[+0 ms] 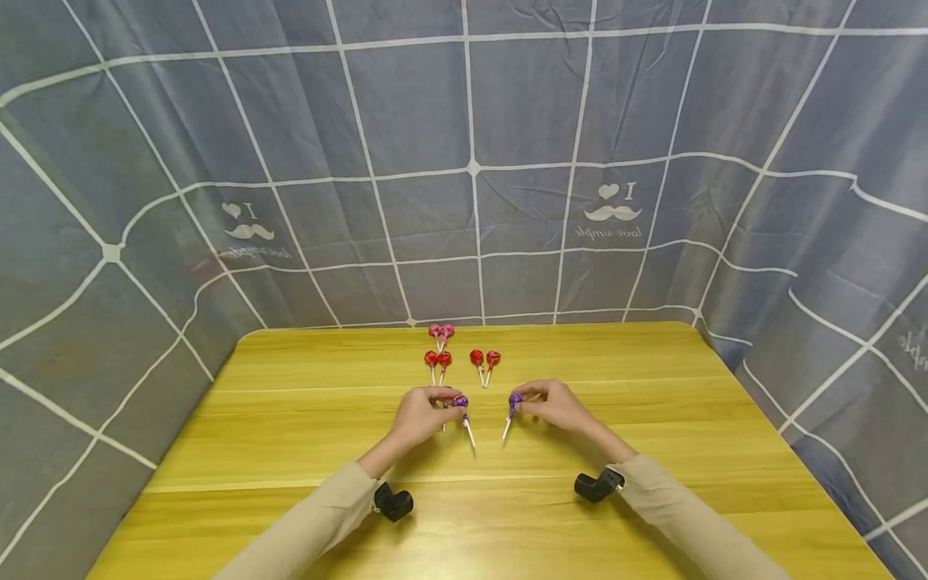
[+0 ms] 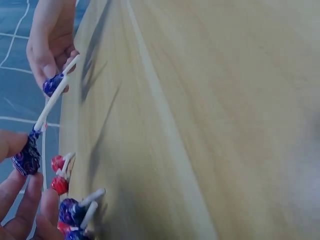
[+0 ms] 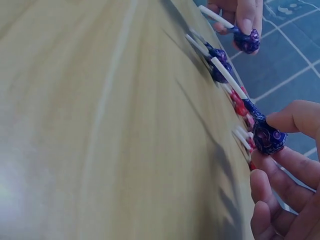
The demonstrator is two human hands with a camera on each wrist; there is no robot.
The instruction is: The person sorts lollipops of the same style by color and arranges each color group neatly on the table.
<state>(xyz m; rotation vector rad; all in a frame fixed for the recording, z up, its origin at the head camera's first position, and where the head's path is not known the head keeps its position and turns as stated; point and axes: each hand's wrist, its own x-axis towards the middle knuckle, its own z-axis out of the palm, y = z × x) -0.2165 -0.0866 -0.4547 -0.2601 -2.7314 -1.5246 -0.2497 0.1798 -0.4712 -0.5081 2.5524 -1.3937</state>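
Observation:
My left hand point(image 1: 420, 415) pinches a purple-wrapped lollipop point(image 2: 27, 157) by its candy head, the white stick pointing toward me. With thumb and fingertips my right hand point(image 1: 557, 403) grips another purple lollipop point(image 3: 270, 137) in the same way. Both are raised off the table, a short gap apart. Two more purple lollipops point(image 3: 220, 65) lie on the table beside my left hand, which mostly covers them in the head view. Behind that hand lie two red lollipops point(image 1: 445, 359), and farther back are two pink lollipops point(image 1: 448, 331). Another red pair point(image 1: 493, 358) lies to the right.
The wooden table point(image 1: 326, 362) ends at a grey curtain point(image 1: 406, 209) with white grid lines, which hangs behind it and along both sides. A black wrist camera point(image 1: 394, 503) sits on the left sleeve, and another camera point(image 1: 598, 485) on the right.

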